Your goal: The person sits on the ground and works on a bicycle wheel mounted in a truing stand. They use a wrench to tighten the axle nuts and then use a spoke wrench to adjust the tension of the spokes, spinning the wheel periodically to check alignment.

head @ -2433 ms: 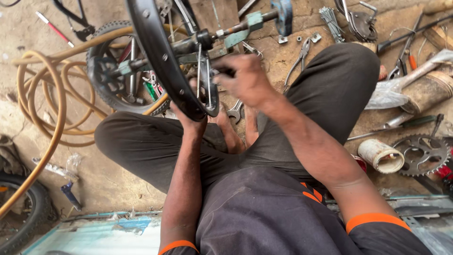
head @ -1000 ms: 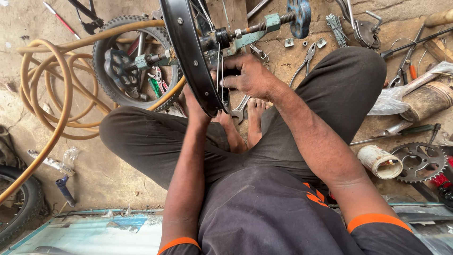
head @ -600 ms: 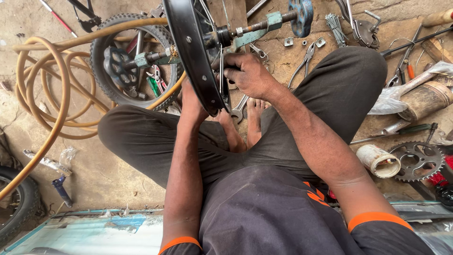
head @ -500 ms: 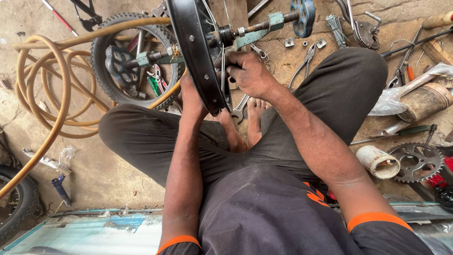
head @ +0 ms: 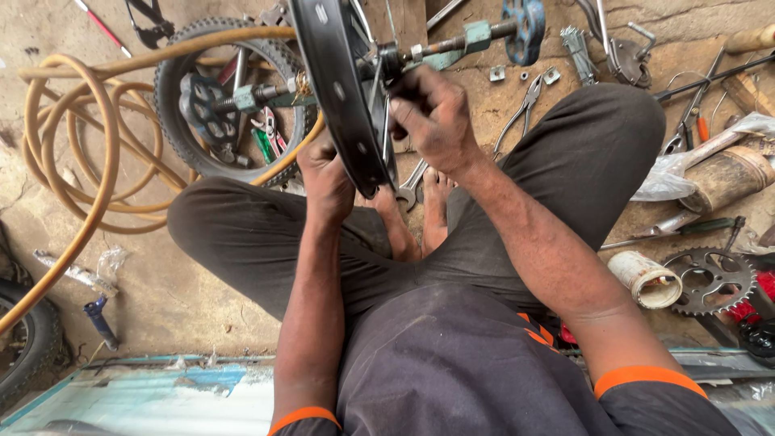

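Note:
I sit cross-legged on a dirt floor with a black spoked wheel rim (head: pixel 335 89) standing edge-on in front of me. My left hand (head: pixel 325 179) grips the rim's lower left side. My right hand (head: pixel 432 117) is closed on the spokes (head: pixel 379 105) just right of the rim, near the hub. A greenish axle shaft (head: pixel 452 44) runs through the hub and ends in a blue toothed wheel (head: pixel 525 28) on the right.
A small knobby tyre (head: pixel 190 141) with tools inside lies to the left, ringed by a coiled tan hose (head: pixel 73 153). Pliers (head: pixel 521 105), a spanner (head: pixel 412 182), nuts, a chain sprocket (head: pixel 710 281) and a white tub (head: pixel 646 278) lie to the right.
The rim has shifted right and closer to my chest. My right hand has slid from the rim's outer edge onto the spokes near the hub; my left hand keeps its hold.

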